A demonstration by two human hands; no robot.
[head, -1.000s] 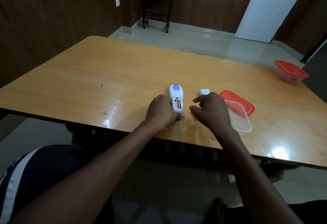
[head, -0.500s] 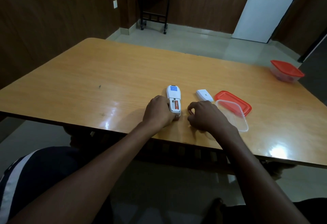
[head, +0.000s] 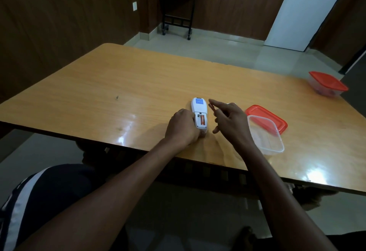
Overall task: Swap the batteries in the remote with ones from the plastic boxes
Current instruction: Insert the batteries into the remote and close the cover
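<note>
The white remote (head: 198, 108) lies back-up on the wooden table (head: 118, 84). Its battery bay is open, and one orange battery (head: 202, 121) sits in the right slot. My left hand (head: 182, 130) grips the remote's near end. My right hand (head: 229, 118) hovers just right of the remote, with thumb and forefinger pinched on a slim battery (head: 212, 107) and the other fingers spread. The remote's loose cover is hidden behind this hand. A clear plastic box (head: 266, 141) stands open to the right, and I cannot tell what is inside it.
The open box's red lid (head: 266, 118) lies flat behind it, partly under its rim. A second clear box with a red lid (head: 327, 84) stands shut near the table's far right edge. The table's near edge runs just under my wrists.
My right hand has lifted off the table beside the remote and now holds a battery up in its fingertips. It now covers the white cover. My left hand stays on the remote.
</note>
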